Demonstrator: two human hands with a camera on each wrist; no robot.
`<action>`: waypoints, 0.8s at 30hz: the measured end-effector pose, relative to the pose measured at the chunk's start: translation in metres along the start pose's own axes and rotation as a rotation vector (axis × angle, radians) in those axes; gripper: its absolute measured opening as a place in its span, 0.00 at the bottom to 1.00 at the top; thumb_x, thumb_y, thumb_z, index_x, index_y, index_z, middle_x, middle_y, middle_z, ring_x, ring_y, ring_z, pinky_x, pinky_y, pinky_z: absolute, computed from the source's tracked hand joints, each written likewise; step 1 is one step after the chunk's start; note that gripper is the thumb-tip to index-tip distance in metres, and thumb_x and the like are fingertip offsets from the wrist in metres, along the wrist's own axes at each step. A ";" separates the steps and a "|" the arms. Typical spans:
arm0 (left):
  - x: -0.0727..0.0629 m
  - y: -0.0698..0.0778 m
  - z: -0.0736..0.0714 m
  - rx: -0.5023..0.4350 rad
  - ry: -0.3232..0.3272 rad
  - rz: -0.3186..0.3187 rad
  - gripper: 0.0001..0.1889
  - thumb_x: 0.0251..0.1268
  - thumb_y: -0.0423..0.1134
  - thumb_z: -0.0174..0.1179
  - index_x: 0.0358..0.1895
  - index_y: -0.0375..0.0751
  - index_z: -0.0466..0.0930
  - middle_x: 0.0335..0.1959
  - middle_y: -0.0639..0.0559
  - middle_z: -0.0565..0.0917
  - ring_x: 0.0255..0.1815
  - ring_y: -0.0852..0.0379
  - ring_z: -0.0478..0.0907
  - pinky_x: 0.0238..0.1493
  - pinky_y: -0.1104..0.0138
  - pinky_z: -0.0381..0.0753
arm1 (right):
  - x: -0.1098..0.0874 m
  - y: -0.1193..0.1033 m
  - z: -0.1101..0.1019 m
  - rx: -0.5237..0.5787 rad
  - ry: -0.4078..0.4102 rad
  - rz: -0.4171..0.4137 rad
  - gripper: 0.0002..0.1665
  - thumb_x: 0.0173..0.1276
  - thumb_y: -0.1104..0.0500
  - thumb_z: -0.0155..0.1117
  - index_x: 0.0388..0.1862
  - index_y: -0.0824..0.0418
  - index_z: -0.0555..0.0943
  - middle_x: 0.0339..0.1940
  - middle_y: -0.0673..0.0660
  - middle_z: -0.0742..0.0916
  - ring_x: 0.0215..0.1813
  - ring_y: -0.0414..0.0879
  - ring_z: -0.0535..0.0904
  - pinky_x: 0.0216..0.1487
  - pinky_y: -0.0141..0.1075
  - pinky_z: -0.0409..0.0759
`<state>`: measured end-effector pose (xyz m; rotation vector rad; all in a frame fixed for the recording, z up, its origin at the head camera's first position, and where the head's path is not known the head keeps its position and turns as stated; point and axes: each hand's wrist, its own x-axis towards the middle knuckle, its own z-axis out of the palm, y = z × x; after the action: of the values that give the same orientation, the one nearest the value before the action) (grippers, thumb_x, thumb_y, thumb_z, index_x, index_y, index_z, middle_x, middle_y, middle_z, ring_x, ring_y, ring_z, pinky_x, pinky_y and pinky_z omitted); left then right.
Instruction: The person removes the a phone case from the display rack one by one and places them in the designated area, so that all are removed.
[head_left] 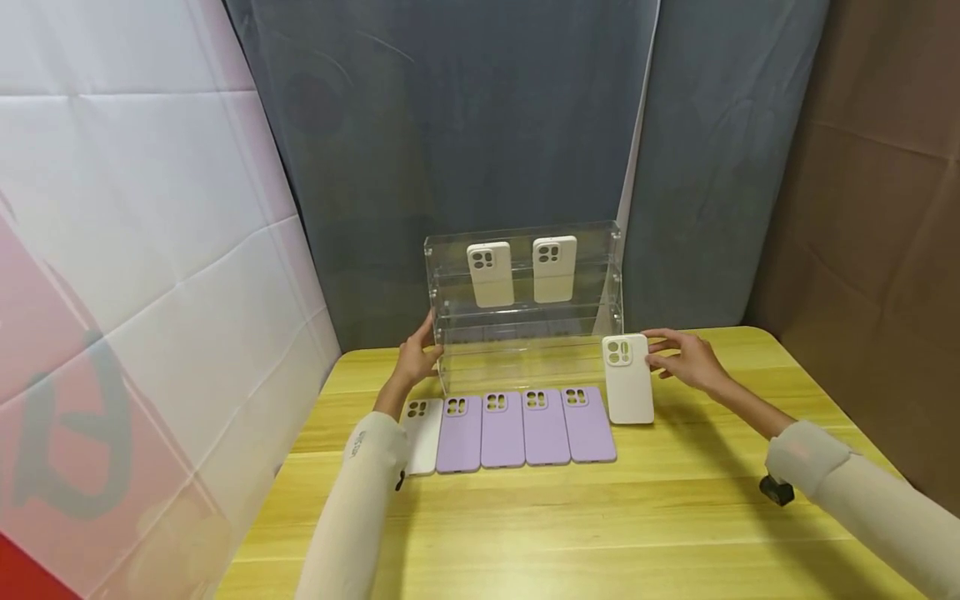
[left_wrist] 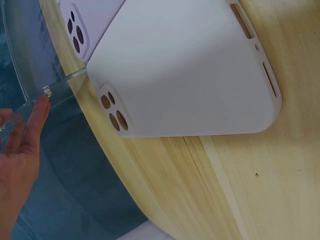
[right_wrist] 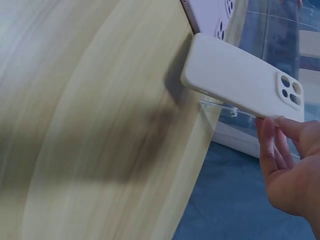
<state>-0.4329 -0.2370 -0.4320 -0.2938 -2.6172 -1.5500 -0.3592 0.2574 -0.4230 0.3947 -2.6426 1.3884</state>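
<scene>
In the head view my right hand (head_left: 686,360) pinches the edge of a white phone case (head_left: 628,382), held upright with its camera cutouts at the top. The right wrist view shows thumb and fingertips on the rim of that white case (right_wrist: 235,75), beside the cutouts. My left hand (head_left: 415,357) grips the left side panel of a clear acrylic display rack (head_left: 525,358). Its fingers (left_wrist: 37,117) lie on the panel in the left wrist view. Two white cases, one left (head_left: 492,287) and one right (head_left: 553,283), stand on the rack's upper part.
In front of the rack several purple phone cases (head_left: 502,433) lie in a row on the wooden table (head_left: 525,533). A white case (head_left: 422,437) lies at the row's left end, partly behind my left sleeve. A grey curtain (head_left: 465,125) hangs behind the table.
</scene>
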 end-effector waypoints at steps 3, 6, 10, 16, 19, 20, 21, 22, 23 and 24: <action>0.001 0.000 -0.001 0.000 0.000 -0.003 0.43 0.78 0.26 0.52 0.86 0.59 0.44 0.74 0.28 0.68 0.69 0.28 0.72 0.47 0.45 0.90 | -0.003 0.006 0.003 0.001 -0.027 0.031 0.30 0.73 0.67 0.68 0.72 0.69 0.75 0.56 0.76 0.85 0.44 0.61 0.90 0.39 0.45 0.93; 0.001 0.000 -0.001 -0.003 0.002 -0.010 0.43 0.78 0.26 0.53 0.86 0.60 0.44 0.74 0.28 0.68 0.69 0.29 0.73 0.48 0.44 0.90 | -0.006 0.011 0.007 0.005 -0.043 0.039 0.31 0.73 0.66 0.68 0.73 0.69 0.74 0.57 0.76 0.85 0.43 0.59 0.91 0.40 0.48 0.93; 0.002 -0.002 0.000 -0.005 0.003 -0.020 0.43 0.78 0.27 0.53 0.86 0.61 0.44 0.75 0.29 0.68 0.69 0.30 0.74 0.48 0.44 0.90 | -0.008 0.017 0.013 0.013 -0.031 0.029 0.30 0.73 0.67 0.68 0.72 0.70 0.74 0.56 0.76 0.85 0.42 0.58 0.91 0.40 0.52 0.93; 0.002 -0.003 0.000 -0.006 0.005 -0.015 0.43 0.77 0.26 0.53 0.86 0.60 0.45 0.75 0.29 0.67 0.69 0.30 0.73 0.45 0.47 0.91 | -0.010 0.030 0.020 0.026 -0.009 0.032 0.30 0.72 0.67 0.68 0.71 0.72 0.74 0.53 0.76 0.86 0.42 0.60 0.90 0.38 0.52 0.93; 0.002 -0.003 0.000 -0.005 0.006 -0.007 0.43 0.77 0.26 0.53 0.86 0.60 0.45 0.74 0.29 0.68 0.68 0.30 0.74 0.44 0.49 0.92 | -0.011 0.038 0.023 0.040 -0.011 0.047 0.30 0.73 0.67 0.68 0.71 0.72 0.74 0.53 0.75 0.87 0.42 0.60 0.90 0.36 0.51 0.93; 0.001 -0.003 0.000 -0.006 0.008 -0.008 0.43 0.77 0.26 0.53 0.86 0.60 0.45 0.74 0.29 0.69 0.68 0.30 0.74 0.43 0.49 0.92 | -0.011 0.040 0.024 0.044 -0.011 0.054 0.30 0.73 0.67 0.68 0.71 0.72 0.74 0.53 0.75 0.87 0.42 0.60 0.90 0.36 0.50 0.93; 0.002 -0.003 0.000 -0.005 0.009 -0.006 0.43 0.77 0.25 0.53 0.86 0.60 0.46 0.74 0.29 0.69 0.68 0.30 0.74 0.43 0.49 0.92 | -0.012 0.043 0.025 0.046 -0.012 0.059 0.29 0.73 0.67 0.67 0.71 0.72 0.74 0.52 0.75 0.87 0.42 0.60 0.90 0.35 0.49 0.93; 0.002 -0.003 0.000 -0.006 0.011 -0.006 0.43 0.76 0.25 0.53 0.86 0.60 0.46 0.74 0.29 0.69 0.67 0.29 0.74 0.43 0.50 0.92 | -0.012 0.044 0.026 0.047 -0.010 0.063 0.29 0.73 0.67 0.68 0.71 0.72 0.75 0.51 0.75 0.87 0.41 0.60 0.90 0.34 0.48 0.93; 0.002 -0.003 0.000 -0.008 0.014 -0.007 0.43 0.76 0.25 0.54 0.85 0.60 0.46 0.74 0.29 0.69 0.67 0.30 0.75 0.42 0.51 0.92 | -0.012 0.046 0.027 0.047 -0.008 0.067 0.28 0.73 0.67 0.68 0.70 0.72 0.75 0.51 0.75 0.88 0.41 0.60 0.90 0.33 0.47 0.93; 0.002 -0.003 0.000 -0.008 0.016 -0.005 0.43 0.76 0.25 0.54 0.85 0.60 0.46 0.74 0.29 0.69 0.67 0.29 0.75 0.42 0.51 0.93 | -0.012 0.047 0.029 0.046 -0.007 0.071 0.28 0.73 0.67 0.68 0.70 0.72 0.76 0.50 0.75 0.88 0.40 0.60 0.90 0.32 0.46 0.93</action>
<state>-0.4353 -0.2378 -0.4343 -0.2738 -2.6025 -1.5583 -0.3611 0.2615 -0.4793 0.3138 -2.6586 1.4737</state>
